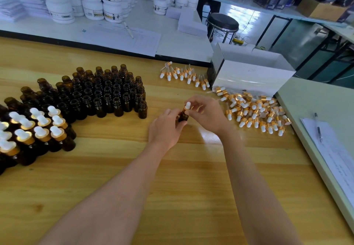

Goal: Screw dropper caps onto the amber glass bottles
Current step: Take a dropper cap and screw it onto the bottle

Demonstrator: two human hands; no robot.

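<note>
Amber glass bottles crowd the left of the wooden table, small, dark brown and round-shouldered, standing upright in tight rows. At the far left the capped bottles already wear gold collars topped with white rubber bulbs. Beside them, further in, the rest stand with bare threaded necks.

Just right of that block, near the table's middle, one held bottle sits between both hands. The left hand has its fingers curled round the brown body. The right hand pinches the gold collar of a dropper cap seated on the neck, with the white bulb poking up above the fingers. Whether the bottle's base touches the wood I cannot tell; the hands hide it.

Beyond the hands a loose row of caps lies on the wood with glass pipettes pointing away. To the right a thick heap of caps spreads out near the right hand.

Behind the heap and touching it stands a white box; what it holds cannot be seen. Further right, on a pale green surface, a pen lies on a paper sheet.

Along the back, white jars are stacked on a white bench, and a black stool stands on the floor to their right.
</note>
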